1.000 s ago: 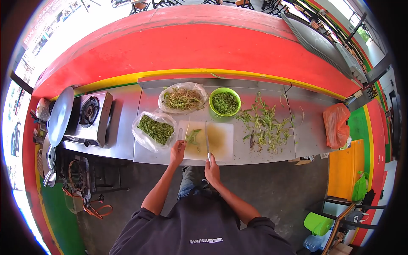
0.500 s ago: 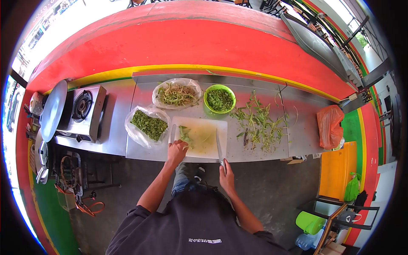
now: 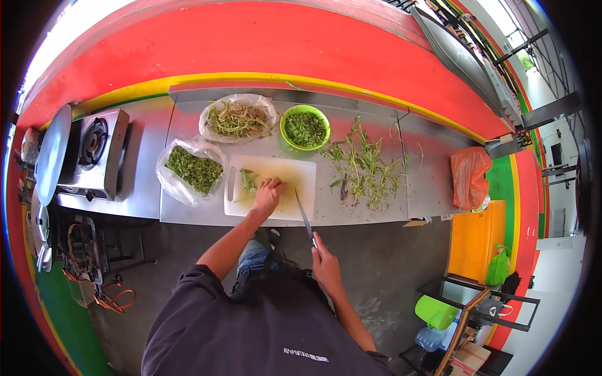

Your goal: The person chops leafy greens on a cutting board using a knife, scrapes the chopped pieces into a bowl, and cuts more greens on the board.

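Observation:
My left hand [image 3: 268,197] rests on the white cutting board [image 3: 302,170], fingers bent and held together; whatever may lie under them is hidden. A few green leaves [image 3: 248,180] lie on the board just left of those fingertips. My right hand [image 3: 326,263] is wrapped round the handle of a kitchen knife [image 3: 303,212] at the counter's front edge. The blade slants over the board's right part, its tip pointing away from me and a little left, apart from my left hand. Behind the board stands a green bowl [image 3: 286,140] of chopped greens.
Plastic bags of chopped greens [image 3: 193,169] and stems [image 3: 235,120] sit left of the bowl. Loose leafy stalks [image 3: 369,164] spread to the right, with an orange bag [image 3: 470,178] beyond. A gas stove [image 3: 95,150] stands far left; a red wall [image 3: 251,44] backs the steel counter.
My left hand has moved right across the board, away from the leaves. The knife tip has swung slightly left. The whole view has shifted, so the counter appears further left and higher.

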`<state>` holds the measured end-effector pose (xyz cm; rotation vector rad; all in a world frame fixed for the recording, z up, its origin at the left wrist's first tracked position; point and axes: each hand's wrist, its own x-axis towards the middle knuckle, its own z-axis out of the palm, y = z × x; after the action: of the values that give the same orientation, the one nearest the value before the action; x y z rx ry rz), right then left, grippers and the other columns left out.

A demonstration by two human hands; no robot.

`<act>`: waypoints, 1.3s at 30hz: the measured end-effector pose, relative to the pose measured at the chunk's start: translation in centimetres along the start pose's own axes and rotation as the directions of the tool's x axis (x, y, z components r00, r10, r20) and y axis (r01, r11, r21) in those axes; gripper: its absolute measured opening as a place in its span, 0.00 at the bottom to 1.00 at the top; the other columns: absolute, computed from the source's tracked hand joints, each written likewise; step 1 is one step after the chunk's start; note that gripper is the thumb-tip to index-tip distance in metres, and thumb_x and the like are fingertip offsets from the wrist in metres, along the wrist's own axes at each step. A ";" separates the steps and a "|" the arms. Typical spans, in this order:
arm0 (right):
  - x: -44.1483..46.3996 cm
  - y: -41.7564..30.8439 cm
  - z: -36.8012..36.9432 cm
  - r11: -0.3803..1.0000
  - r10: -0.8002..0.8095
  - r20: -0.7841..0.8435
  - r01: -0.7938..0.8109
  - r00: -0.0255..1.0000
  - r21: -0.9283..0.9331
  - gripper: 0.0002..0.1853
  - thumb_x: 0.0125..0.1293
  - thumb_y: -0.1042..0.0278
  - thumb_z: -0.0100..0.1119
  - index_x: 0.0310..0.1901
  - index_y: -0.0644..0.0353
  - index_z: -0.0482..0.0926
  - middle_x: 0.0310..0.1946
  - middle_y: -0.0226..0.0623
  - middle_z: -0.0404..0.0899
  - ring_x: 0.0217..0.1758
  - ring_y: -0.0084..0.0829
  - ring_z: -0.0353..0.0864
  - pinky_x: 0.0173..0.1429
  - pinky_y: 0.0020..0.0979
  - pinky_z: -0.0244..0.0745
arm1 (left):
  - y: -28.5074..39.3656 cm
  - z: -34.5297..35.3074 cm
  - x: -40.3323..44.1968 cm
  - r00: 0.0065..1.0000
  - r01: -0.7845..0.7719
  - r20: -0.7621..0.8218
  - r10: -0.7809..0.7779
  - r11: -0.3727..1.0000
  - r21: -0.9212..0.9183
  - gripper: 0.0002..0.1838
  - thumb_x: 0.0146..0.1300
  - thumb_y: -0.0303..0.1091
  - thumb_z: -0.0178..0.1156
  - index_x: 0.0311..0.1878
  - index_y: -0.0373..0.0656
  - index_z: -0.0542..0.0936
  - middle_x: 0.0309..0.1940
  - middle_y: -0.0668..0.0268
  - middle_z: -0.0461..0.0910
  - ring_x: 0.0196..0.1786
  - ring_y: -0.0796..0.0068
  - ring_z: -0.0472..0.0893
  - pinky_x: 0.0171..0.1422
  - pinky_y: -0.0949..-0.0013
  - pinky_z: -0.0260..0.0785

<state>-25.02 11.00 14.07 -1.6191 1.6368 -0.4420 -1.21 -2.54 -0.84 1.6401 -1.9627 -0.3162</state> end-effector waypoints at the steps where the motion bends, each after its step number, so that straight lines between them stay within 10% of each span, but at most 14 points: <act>1: 0.3 0.0 0.0 1.000 0.008 0.003 -0.008 1.000 -0.010 0.25 0.75 0.62 0.53 0.73 0.38 0.69 0.35 0.56 0.83 0.38 0.60 0.83 0.42 0.49 0.77 | -0.2 0.1 0.0 1.000 -0.016 -0.001 0.016 1.000 -0.015 0.18 0.58 0.25 0.56 0.52 0.49 0.83 0.45 0.67 0.78 0.52 0.63 0.78 0.54 0.56 0.69; 16: 4.9 0.4 4.0 0.965 0.030 0.081 -0.008 0.996 -0.264 0.27 0.75 0.61 0.52 0.74 0.37 0.66 0.31 0.52 0.84 0.34 0.57 0.83 0.38 0.52 0.78 | -0.1 -2.3 -1.1 0.994 -0.086 0.074 0.084 0.996 0.015 0.21 0.56 0.26 0.57 0.54 0.50 0.83 0.42 0.68 0.76 0.49 0.66 0.77 0.52 0.60 0.66; 39: 7.5 2.4 7.8 0.978 -0.188 -0.077 0.179 0.979 -0.111 0.28 0.76 0.65 0.52 0.75 0.40 0.65 0.25 0.55 0.79 0.29 0.58 0.79 0.34 0.51 0.73 | -0.7 -0.9 -1.5 0.999 -0.049 -0.005 0.049 0.997 -0.054 0.18 0.57 0.25 0.57 0.51 0.48 0.83 0.42 0.67 0.77 0.49 0.65 0.78 0.53 0.59 0.66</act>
<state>-20.20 6.26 5.28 -1.8614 1.6032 -0.5356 0.01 -1.11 -0.81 1.5551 -1.9710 -0.3444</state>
